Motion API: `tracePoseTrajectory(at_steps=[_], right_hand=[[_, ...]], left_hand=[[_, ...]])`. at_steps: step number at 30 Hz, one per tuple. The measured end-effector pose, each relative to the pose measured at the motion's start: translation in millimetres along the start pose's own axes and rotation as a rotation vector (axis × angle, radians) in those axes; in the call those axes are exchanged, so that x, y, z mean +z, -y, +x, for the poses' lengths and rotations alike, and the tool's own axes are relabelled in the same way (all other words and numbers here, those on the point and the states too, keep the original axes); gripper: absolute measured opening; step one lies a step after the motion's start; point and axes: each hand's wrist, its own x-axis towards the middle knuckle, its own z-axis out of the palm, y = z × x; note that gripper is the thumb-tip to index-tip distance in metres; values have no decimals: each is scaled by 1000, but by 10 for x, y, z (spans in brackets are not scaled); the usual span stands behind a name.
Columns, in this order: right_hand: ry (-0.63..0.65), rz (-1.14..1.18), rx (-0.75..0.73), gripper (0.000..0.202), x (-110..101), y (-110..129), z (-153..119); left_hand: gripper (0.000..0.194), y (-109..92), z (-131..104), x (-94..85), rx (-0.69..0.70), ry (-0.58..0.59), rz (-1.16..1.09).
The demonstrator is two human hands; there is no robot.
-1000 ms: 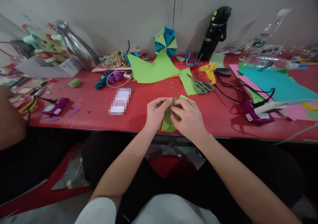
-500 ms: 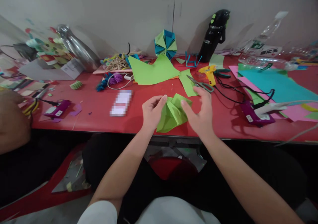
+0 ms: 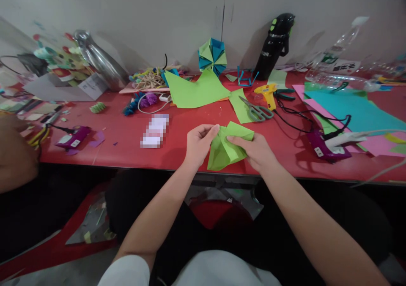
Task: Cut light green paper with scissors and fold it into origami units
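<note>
A folded piece of green paper (image 3: 233,147) is held up over the front edge of the red table, its pleats fanning downward. My left hand (image 3: 202,142) pinches its upper left corner between thumb and fingers. On the other side, my right hand (image 3: 255,150) grips the right part, the thumb lying across the front and the fingers hidden behind. Beyond the hands lie scissors (image 3: 258,110) with grey handles and a large cut sheet of green paper (image 3: 196,91).
A yellow glue gun (image 3: 267,93) rests right of the scissors. Purple power sockets (image 3: 330,147) with cords sit at the right. A blue-and-green folded paper ball (image 3: 212,57) and a black bottle (image 3: 273,47) stand by the wall. Another person's arm (image 3: 17,155) is at far left.
My right hand has closed from a spread position onto the paper's right side. Both hands and the folded paper have shifted slightly to the right.
</note>
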Motion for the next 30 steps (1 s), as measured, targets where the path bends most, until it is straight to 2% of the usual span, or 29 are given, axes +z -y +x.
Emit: tracePoseTrajectory(at_steps=[3,5,7,9,15,22,27,30], right_hand=[[-12,-31,-7,41,-20,9,4],[-5,-38,-18,40,-26,5,2],[4,-45,-22,40,-33,-1,2],[37,-60,-8,40,-43,-2,11],[160,-162,-13,37,-88,32,93],[166,-290,-94,30,-169,78,139],[174,-231,-133,31,-162,78,147],[164,-180,-105,31,-127,82,133]], left_hand=[[29,-45,36,-66,-157,103,-92],[30,-85,49,-105,-210,151,-81],[31,-117,52,-131,-225,181,-49],[30,-133,54,-147,-184,189,-25],[25,-165,121,-234,-10,71,-13],[27,-246,206,-342,-6,-9,-36],[32,-254,212,-343,-22,-50,-58],[31,-232,198,-324,-5,-61,-61]])
